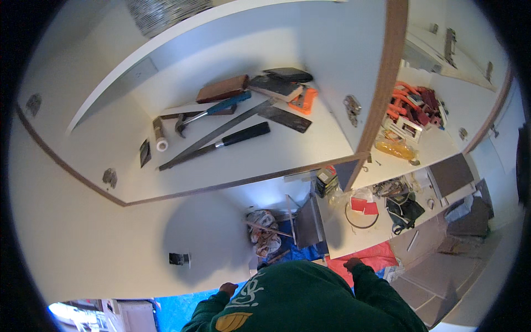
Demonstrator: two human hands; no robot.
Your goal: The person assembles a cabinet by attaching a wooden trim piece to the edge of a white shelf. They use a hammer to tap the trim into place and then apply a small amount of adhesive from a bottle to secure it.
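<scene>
My left hand (228,288) hangs low beside my green sweatshirt, near blue sheeting. My right hand (352,264) is low on the other side, in front of a red cloth (381,255). Both are small and dark here, and their fingers cannot be made out. Neither hand touches the tools in the white cabinet before me. In it lie a hammer (225,103) with a blue handle, a black-handled file (243,134), a long dark metal strip (221,130), a brown block (223,88), an orange-edged tool (307,100) and a tube-shaped roll (159,134).
The cabinet's brown-edged frame (238,184) crosses in front of me. Further right, a shelf holds orange and red tools (415,105). A white worktop (345,232) below carries a black bag (405,210) and a ring-shaped cable (362,224). Blue sheeting (182,307) covers the floor.
</scene>
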